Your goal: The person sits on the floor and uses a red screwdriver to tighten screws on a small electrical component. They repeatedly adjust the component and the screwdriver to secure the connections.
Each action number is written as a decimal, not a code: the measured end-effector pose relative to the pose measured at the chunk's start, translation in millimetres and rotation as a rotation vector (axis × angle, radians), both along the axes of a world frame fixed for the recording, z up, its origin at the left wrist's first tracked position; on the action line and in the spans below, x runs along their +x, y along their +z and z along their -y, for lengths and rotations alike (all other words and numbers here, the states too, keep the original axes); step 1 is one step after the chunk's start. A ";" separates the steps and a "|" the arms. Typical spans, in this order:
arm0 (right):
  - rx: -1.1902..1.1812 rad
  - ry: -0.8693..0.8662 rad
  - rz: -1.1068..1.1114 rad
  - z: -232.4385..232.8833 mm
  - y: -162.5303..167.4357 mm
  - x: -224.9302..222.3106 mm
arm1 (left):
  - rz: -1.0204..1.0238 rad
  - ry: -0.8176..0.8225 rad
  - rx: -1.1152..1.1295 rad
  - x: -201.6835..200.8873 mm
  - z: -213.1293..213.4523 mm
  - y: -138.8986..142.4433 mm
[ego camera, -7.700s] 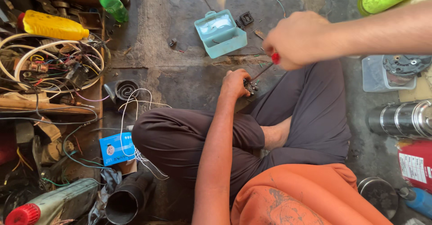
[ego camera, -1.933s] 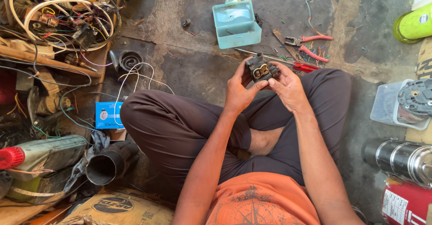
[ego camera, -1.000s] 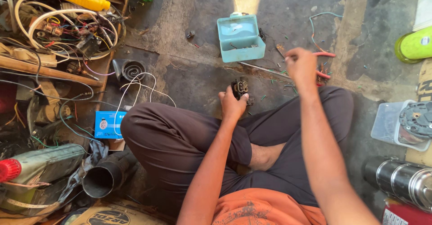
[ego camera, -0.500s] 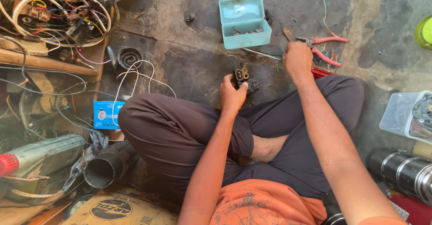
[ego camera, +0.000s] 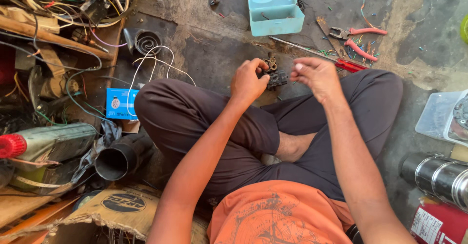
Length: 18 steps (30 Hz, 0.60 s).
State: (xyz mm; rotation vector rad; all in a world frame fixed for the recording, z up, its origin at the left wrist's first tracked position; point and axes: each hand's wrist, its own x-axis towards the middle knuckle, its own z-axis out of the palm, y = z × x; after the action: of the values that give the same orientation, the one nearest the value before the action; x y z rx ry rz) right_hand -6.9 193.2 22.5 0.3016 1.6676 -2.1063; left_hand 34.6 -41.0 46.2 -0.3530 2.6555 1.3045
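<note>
It was a repair workshop: tangled wires crowded the stained concrete floor, with red-handled pliers nearby.

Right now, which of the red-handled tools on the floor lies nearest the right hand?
The red-handled screwdriver, lying just beyond the right hand by the knee. The red-handled pliers lie farther out, handles spread.

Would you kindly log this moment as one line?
left hand: grips small black electrical part | right hand: raised beside it, fingertips pinched | pliers, teal box: on floor

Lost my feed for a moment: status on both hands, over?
Left hand grips small black electrical part. Right hand beside it, fingertips pinched, contents unclear. Red-handled pliers lie beyond on concrete floor.
</note>
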 end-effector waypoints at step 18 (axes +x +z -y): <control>0.324 0.151 -0.169 30.2 -42.8 11.9 | 0.062 0.035 -0.098 6.6 -24.3 -20.3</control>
State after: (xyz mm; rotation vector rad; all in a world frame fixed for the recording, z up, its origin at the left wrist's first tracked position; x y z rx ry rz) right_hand 5.0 163.0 -20.3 0.0911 2.0636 -1.7917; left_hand 41.2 -16.7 25.9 -0.4476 2.6784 1.1561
